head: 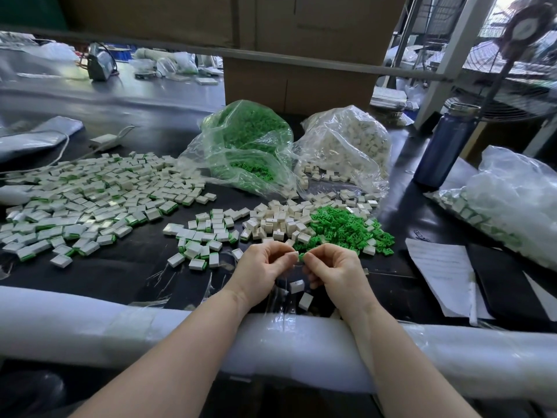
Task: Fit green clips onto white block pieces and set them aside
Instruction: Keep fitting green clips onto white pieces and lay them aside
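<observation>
My left hand (265, 267) pinches a small white block (291, 255) between thumb and forefinger. My right hand (334, 267) pinches a green clip (301, 256) that touches the block's right end. Both hands hover just above the black table near its front edge. Behind them lie a heap of loose white blocks (277, 221) and a heap of loose green clips (346, 227). Fitted pieces, white with green edges, spread in a small group (202, 239) and a large pile (90, 194) to the left. Two loose white blocks (297, 286) lie under my hands.
A clear bag of green clips (244, 146) and a clear bag of white blocks (346, 146) stand at the back. A blue bottle (446, 143), another bag of pieces (506, 200) and papers (443, 273) sit at the right. White foam padding (120, 330) covers the table's front edge.
</observation>
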`<state>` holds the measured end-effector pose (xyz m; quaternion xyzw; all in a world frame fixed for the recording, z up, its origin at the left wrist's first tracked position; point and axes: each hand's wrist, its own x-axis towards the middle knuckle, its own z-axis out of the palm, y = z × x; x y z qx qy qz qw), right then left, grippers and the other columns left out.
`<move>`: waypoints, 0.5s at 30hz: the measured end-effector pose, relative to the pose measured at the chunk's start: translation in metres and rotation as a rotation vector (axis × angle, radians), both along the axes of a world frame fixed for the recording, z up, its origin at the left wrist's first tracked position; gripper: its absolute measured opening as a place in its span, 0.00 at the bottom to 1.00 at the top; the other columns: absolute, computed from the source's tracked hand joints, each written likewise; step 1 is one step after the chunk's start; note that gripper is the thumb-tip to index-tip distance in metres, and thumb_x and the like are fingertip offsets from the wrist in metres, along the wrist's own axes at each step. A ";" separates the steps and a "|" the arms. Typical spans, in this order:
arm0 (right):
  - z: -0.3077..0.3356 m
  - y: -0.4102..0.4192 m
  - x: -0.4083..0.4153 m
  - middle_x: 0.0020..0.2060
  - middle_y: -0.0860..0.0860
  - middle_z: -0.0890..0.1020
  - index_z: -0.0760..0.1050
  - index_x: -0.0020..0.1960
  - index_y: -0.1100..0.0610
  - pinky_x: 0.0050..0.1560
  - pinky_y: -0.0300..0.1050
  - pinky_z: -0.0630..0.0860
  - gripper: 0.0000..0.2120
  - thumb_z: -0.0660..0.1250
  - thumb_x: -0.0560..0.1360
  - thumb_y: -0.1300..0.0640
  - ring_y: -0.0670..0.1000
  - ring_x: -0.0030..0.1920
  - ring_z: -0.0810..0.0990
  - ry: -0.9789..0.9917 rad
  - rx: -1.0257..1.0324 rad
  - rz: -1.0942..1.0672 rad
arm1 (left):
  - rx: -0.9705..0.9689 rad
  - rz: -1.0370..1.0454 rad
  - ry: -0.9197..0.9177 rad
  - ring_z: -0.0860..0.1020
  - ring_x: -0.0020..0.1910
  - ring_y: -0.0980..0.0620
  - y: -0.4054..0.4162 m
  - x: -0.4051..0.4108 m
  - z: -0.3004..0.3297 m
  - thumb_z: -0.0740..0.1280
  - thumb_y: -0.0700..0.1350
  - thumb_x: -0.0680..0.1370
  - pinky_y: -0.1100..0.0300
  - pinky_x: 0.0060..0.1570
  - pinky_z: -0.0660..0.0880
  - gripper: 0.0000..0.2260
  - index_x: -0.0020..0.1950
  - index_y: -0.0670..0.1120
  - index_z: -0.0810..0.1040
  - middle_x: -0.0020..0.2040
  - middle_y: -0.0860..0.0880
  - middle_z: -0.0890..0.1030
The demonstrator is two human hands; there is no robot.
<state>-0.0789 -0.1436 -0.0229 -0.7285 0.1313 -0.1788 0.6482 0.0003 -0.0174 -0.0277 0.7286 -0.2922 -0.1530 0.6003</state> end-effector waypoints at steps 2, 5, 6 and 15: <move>-0.001 0.000 0.001 0.26 0.51 0.76 0.75 0.39 0.64 0.26 0.37 0.74 0.06 0.65 0.75 0.67 0.45 0.25 0.73 0.019 -0.022 0.007 | 0.012 -0.006 0.015 0.77 0.38 0.55 0.001 0.000 0.000 0.67 0.40 0.76 0.59 0.45 0.76 0.03 0.43 0.45 0.80 0.37 0.50 0.80; -0.004 0.000 0.004 0.25 0.51 0.76 0.75 0.38 0.61 0.25 0.36 0.72 0.08 0.64 0.75 0.67 0.43 0.23 0.72 0.057 -0.062 0.000 | 0.054 -0.028 0.003 0.75 0.36 0.56 0.002 -0.002 0.002 0.67 0.39 0.76 0.61 0.42 0.75 0.04 0.45 0.42 0.81 0.36 0.49 0.80; -0.005 0.000 0.005 0.25 0.51 0.75 0.74 0.37 0.60 0.25 0.35 0.71 0.09 0.64 0.75 0.67 0.43 0.22 0.71 0.066 -0.070 -0.003 | 0.067 -0.033 -0.007 0.74 0.35 0.57 0.001 -0.002 0.002 0.67 0.39 0.76 0.61 0.42 0.74 0.04 0.45 0.41 0.82 0.35 0.50 0.79; -0.007 -0.002 0.005 0.24 0.48 0.75 0.74 0.34 0.55 0.26 0.38 0.69 0.12 0.66 0.75 0.66 0.43 0.23 0.70 0.087 -0.196 0.006 | 0.123 -0.021 -0.014 0.73 0.33 0.60 0.002 -0.003 0.003 0.67 0.40 0.76 0.64 0.42 0.73 0.04 0.47 0.41 0.81 0.34 0.53 0.78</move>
